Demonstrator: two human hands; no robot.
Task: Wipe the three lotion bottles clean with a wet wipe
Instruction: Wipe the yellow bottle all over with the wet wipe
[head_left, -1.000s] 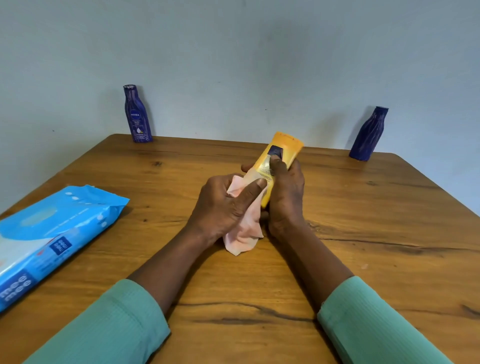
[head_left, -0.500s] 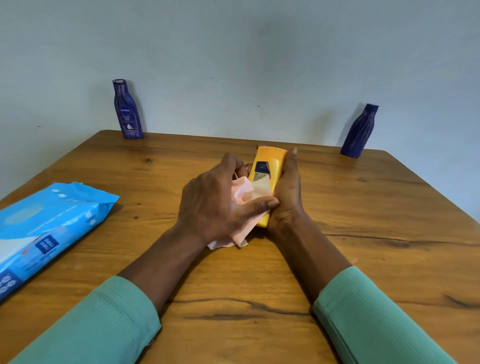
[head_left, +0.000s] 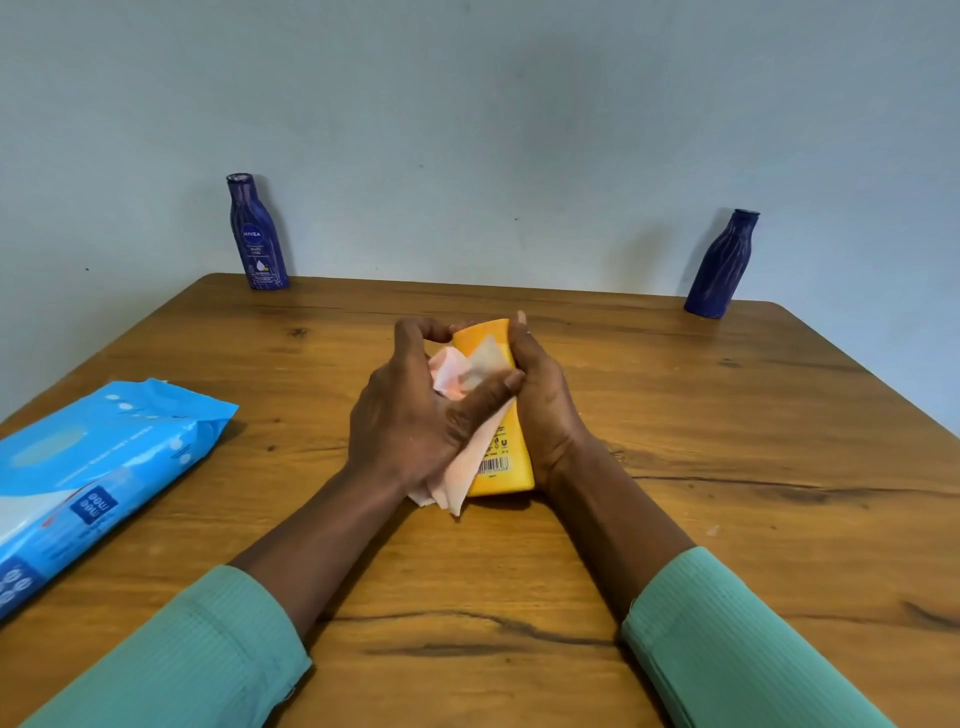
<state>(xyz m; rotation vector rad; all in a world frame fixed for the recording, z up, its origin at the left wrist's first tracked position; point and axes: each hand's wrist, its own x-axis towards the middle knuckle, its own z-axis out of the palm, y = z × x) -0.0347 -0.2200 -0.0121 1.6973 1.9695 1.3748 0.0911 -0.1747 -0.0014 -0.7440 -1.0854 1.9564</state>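
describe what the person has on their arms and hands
The left sleeve and right sleeve are mint green ribbed knit with plain cuffs, ending partway up the forearms. The left hand and right hand are bare: no gloves or watch visible.

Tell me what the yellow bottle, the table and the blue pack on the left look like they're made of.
Yellow bottle: probably plastic, smooth and opaque with a soft sheen and a printed barcode. Table: wood or a wood-look veneer, judging by the grain lines and dark knots; satin finish. Blue pack: thin glossy plastic film, creased and catching highlights.
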